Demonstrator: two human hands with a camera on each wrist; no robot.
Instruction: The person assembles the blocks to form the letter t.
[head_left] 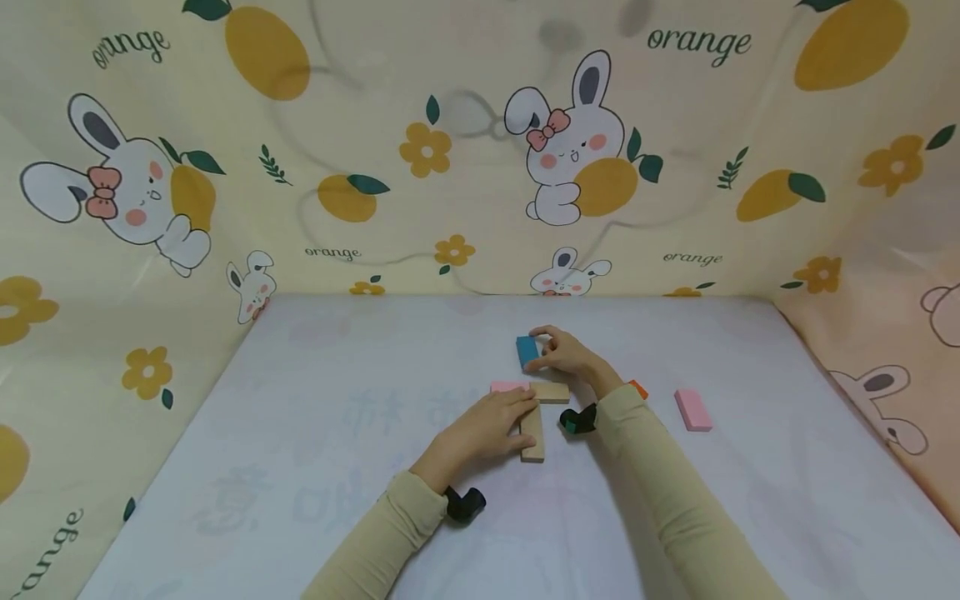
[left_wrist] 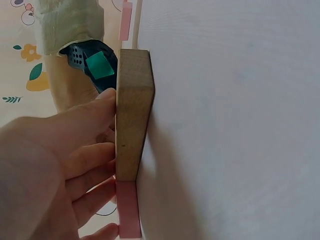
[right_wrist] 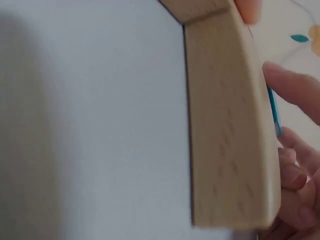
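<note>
Nearest, I see a black wrist device below the left hand, which lies relaxed with its fingers mostly straight; it grasps nothing, and its thumb and fingertips touch the blocks. The near wooden block runs near to far on the white desk, just right of that hand. To the right, well apart, I have a right pink block. At the far end of the near wooden block, the far wooden block lies left to right, with the left pink block beside it on the left, partly under the fingers. I get only a corner of an orange block behind the right sleeve. Farther off, the right hand is nearly closed, pinching the blue block between thumb and index finger. Beyond stands the rabbit-print backdrop.
</note>
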